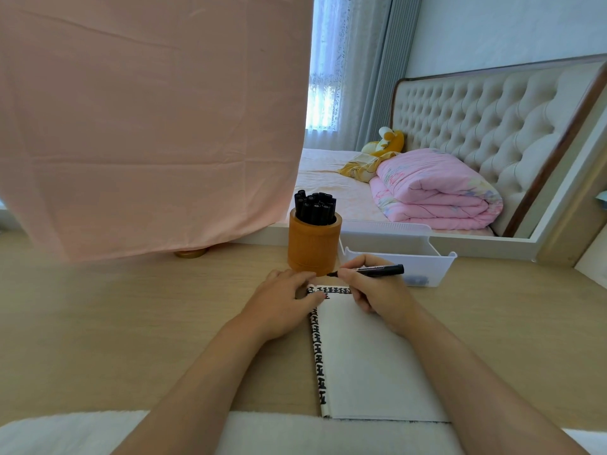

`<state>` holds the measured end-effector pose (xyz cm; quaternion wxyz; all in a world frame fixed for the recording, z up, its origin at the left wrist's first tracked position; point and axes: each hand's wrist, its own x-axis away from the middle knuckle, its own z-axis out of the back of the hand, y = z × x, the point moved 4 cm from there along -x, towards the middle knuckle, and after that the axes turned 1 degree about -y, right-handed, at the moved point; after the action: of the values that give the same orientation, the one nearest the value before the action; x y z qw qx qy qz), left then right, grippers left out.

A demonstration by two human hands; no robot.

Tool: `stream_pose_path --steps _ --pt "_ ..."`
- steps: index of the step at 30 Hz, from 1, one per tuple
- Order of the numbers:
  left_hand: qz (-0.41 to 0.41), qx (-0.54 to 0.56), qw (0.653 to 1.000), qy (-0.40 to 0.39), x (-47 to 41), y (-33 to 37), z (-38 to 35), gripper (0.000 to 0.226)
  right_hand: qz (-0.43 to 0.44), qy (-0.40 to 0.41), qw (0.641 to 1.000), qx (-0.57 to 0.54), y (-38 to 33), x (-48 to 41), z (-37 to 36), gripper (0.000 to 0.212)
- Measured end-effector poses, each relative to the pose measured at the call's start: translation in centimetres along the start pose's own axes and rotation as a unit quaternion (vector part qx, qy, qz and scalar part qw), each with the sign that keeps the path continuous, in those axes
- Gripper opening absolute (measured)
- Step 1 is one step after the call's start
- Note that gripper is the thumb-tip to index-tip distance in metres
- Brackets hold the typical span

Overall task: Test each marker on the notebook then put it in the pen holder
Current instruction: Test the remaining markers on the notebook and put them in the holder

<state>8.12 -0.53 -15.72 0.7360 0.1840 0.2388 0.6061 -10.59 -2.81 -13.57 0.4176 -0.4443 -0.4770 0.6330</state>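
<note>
Just beyond the right hand's grip stands a clear plastic bin, with something small and dark at its front wall. Up and left of the grip hangs a pink cloth; a round gold base peeks out below its hem. Under the grip lies a pale wooden desk, with white fluffy fabric at its near edge. Well beyond the grip are a tufted headboard, a folded pink quilt, a yellow plush toy and grey curtains.
</note>
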Motion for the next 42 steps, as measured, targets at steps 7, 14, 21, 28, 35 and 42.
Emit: stream_pose_path --steps 7,14,21,28,35,42 --pt "0.02 0.047 0.999 0.004 0.1 -1.7 3.2 0.035 0.03 -0.066 0.997 -0.011 -1.3 -0.2 -0.1 0.026" --pt "0.0 -0.076 0.996 -0.036 0.3 -2.8 3.4 0.02 -0.045 -0.178 0.975 -0.126 -1.7 0.2 -1.1 0.047" --pt "-0.01 0.047 0.999 0.024 0.5 -2.9 4.3 0.007 -0.028 -0.178 0.984 -0.004 -1.6 0.1 -0.8 0.019" --pt "-0.019 0.098 0.993 0.063 0.6 -2.1 4.6 0.019 0.047 -0.027 0.962 0.266 -1.8 -0.8 -0.6 0.025" --pt "-0.029 0.102 0.993 0.055 0.4 -1.4 4.1 0.011 0.08 -0.012 0.922 0.379 -2.4 -0.5 -1.3 0.015" --pt "-0.051 0.07 0.996 0.018 0.4 0.0 3.6 0.012 0.112 -0.043 0.907 0.403 -2.7 0.0 -2.1 0.015"
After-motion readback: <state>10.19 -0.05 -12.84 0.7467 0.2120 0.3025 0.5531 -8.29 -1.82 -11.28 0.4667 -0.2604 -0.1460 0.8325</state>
